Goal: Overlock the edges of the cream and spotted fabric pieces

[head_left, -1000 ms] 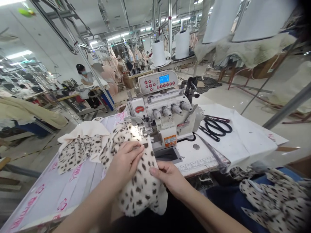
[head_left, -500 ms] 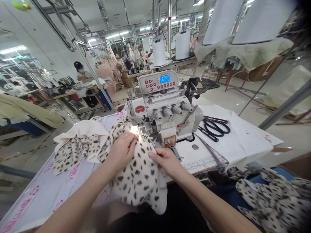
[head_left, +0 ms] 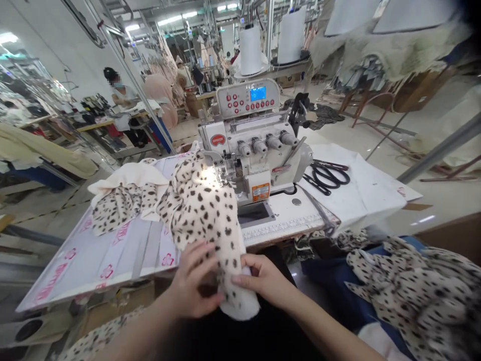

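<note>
A cream fleece piece with dark spots runs from under the lit presser foot of a white overlock sewing machine down toward my lap. My right hand pinches its right edge near the lower end, thumb on top. Just left of that, my left hand has its fingers apart and curved at the fabric's left side, slightly blurred; no grip shows. What lies under the presser foot is hidden by the fabric and the glare of the lamp.
Black-handled scissors lie on the white table cover right of the machine. More spotted fabric rests on the table at left, and a heap of spotted pieces sits low at right. Thread cones stand behind; a person sits farther back.
My left hand has left the fabric beside the presser foot and come down toward me, its fingers opening. My right hand has slid lower along the edge. The view has tilted down.
</note>
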Motion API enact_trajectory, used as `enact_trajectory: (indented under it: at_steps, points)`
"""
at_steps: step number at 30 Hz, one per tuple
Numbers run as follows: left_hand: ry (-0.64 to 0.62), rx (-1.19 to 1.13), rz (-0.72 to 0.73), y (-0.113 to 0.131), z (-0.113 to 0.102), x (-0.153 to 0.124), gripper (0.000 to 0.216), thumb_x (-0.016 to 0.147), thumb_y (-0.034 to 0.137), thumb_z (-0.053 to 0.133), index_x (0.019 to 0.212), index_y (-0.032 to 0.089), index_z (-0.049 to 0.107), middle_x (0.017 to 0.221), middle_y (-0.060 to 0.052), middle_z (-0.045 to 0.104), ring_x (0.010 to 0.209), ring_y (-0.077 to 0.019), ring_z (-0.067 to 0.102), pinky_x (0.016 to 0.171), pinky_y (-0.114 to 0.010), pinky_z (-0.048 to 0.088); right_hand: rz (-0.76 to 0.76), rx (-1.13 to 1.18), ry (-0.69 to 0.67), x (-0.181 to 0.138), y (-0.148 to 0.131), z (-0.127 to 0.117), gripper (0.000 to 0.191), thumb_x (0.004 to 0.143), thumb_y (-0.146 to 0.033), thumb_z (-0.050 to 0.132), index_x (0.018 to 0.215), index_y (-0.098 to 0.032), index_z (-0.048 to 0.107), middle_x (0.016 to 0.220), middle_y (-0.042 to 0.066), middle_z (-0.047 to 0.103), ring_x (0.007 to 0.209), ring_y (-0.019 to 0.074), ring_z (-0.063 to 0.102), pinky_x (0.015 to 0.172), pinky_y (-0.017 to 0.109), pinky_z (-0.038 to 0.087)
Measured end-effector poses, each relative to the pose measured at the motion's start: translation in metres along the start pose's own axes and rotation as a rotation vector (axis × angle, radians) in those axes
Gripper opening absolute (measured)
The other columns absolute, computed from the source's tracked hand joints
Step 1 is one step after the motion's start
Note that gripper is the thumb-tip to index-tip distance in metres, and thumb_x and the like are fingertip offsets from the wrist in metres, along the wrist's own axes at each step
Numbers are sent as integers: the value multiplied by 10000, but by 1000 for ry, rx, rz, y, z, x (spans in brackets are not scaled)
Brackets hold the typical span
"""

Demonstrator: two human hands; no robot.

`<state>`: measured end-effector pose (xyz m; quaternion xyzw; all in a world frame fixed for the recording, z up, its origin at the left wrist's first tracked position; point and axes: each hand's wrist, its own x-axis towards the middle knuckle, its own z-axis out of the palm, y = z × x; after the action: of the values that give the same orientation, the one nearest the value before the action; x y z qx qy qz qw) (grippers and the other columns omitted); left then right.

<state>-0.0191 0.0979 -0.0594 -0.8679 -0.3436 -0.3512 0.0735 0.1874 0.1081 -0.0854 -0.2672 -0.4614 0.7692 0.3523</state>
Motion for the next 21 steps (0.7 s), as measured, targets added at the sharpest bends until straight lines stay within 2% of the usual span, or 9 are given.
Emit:
enact_trajectory:
  at_steps: [2,5,9,13,14,16,21]
  points:
    - [-28,23,-3,16,11,-28,553,684,340,607,1161,165,388,1181,-166,399,1163,-344,357,891,-531,377,-8,66,5,-7,-1,5,269,651,-347,711,690,-149,534,696,-25,558,634,101,509,622,226,412]
    - [5,52,-55,32,22,-44,519,670,245,598,1138,172,386,1184,-165,383,1170,-345,344,887,-543,369,2,132,1,-14,-4,13,275,634,-330,725,728,-162,527,724,-27,559,629,93,511,615,220,422]
    - [34,40,-111,43,19,-36,405,714,150,540,1105,189,442,1125,-127,459,1133,-289,398,900,-513,370,-17,105,43,-28,0,21,247,665,-339,696,756,-176,536,716,-26,545,622,101,501,598,219,411]
    - [36,-16,-89,47,7,-26,344,738,103,512,1071,185,491,1048,-99,528,1082,-257,440,906,-484,357,-100,-64,66,-48,4,24,97,768,-263,568,824,-183,568,698,-25,517,623,105,465,602,216,387]
    - [35,-28,-79,48,4,-25,324,742,86,501,1050,186,506,1024,-91,542,1064,-248,450,910,-480,347,-135,-140,70,-52,2,25,80,788,-220,525,842,-187,574,706,-21,519,638,109,466,614,218,387]
    - [48,-64,-90,52,-3,-19,289,749,51,476,1001,183,528,974,-76,561,1016,-226,473,908,-468,337,-236,-329,70,-59,-4,28,165,804,-130,441,865,-195,581,744,-10,539,674,115,479,645,220,393]
    - [97,-266,-153,72,-30,6,243,752,16,454,930,155,544,843,-64,560,857,-173,503,767,-357,428,-636,-766,-3,-67,-32,38,324,772,-20,393,980,-224,534,851,10,603,729,115,545,671,203,425]
